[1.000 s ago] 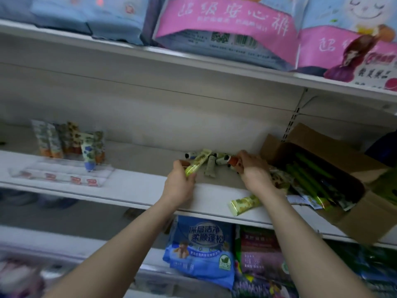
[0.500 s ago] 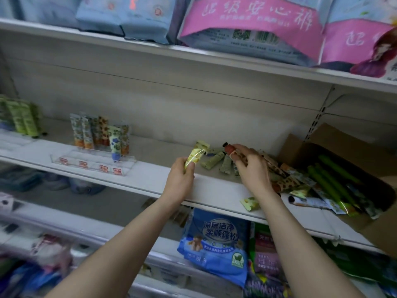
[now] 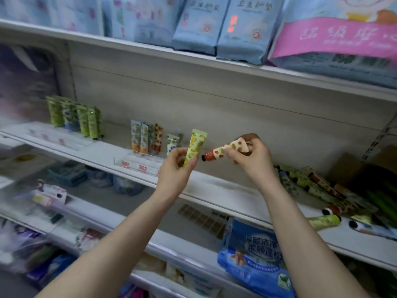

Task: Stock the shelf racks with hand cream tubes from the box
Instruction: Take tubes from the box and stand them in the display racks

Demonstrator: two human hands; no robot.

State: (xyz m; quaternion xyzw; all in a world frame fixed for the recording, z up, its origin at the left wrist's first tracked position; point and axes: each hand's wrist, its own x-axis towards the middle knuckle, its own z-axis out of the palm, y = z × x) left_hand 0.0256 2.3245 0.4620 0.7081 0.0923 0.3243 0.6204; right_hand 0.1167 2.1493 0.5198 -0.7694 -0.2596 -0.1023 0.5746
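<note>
Left hand (image 3: 175,168): grasps a yellow tube (image 3: 194,147), upright, frame centre.
Right hand (image 3: 252,157): grasps a red-spotted tube (image 3: 223,152), cap pointing left.

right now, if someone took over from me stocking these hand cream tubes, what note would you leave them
Left hand: pinches a yellow lemon-print tube, upright, above the shelf.
Right hand: grips a red-spotted tube, red cap pointing left.
Done: green tubes stand in the left rack; a few mixed-print tubes stand in the middle clear rack.
Left: rack the two held tubes, then the loose pile lying on the shelf at right, plus whatever remains in the cardboard box.
</note>
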